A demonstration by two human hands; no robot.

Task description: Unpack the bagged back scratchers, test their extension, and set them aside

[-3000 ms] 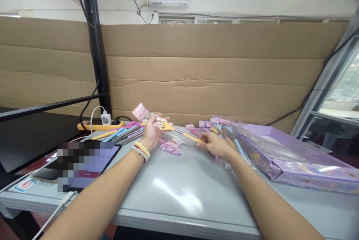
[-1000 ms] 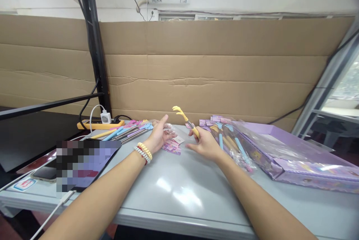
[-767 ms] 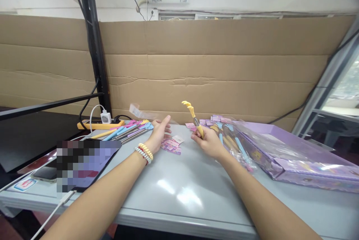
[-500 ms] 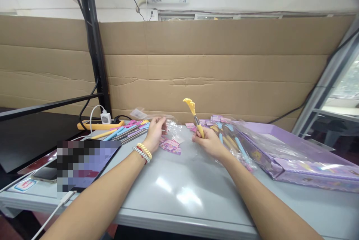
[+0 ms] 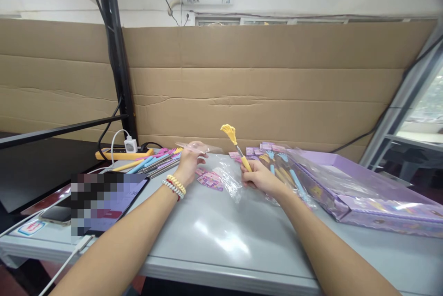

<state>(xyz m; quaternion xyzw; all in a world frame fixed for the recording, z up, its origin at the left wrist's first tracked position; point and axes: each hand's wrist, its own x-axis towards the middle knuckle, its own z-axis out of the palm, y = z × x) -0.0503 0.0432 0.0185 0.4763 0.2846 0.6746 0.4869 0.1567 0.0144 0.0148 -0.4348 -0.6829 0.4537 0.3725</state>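
Head view shows one yellow hand-shaped scratcher (image 5: 234,139) raised above the grey table (image 5: 194,250), tilted, its handle gripped in the right hand (image 5: 258,177). The left hand (image 5: 190,162), fingers curled, holds a clear plastic bag (image 5: 230,181); whether all the clear film there is one bag, I cannot tell. Its lower part hangs just beside small pink-purple cards (image 5: 210,180), overlapping too much to count. Close behind the right hand, which partly hides them, lie packaged scratchers (image 5: 296,180), two blue hand-heads showing among them. They crowd against one purple box (image 5: 391,217) with clear film over it. Left of the left hand is a heap of loose scratchers (image 5: 141,165), uncountable. Farther left are one tablet (image 5: 119,210), one phone (image 5: 57,215) and one power strip (image 5: 117,154) holding one white charger (image 5: 130,145). Cardboard (image 5: 263,79) walls the back.
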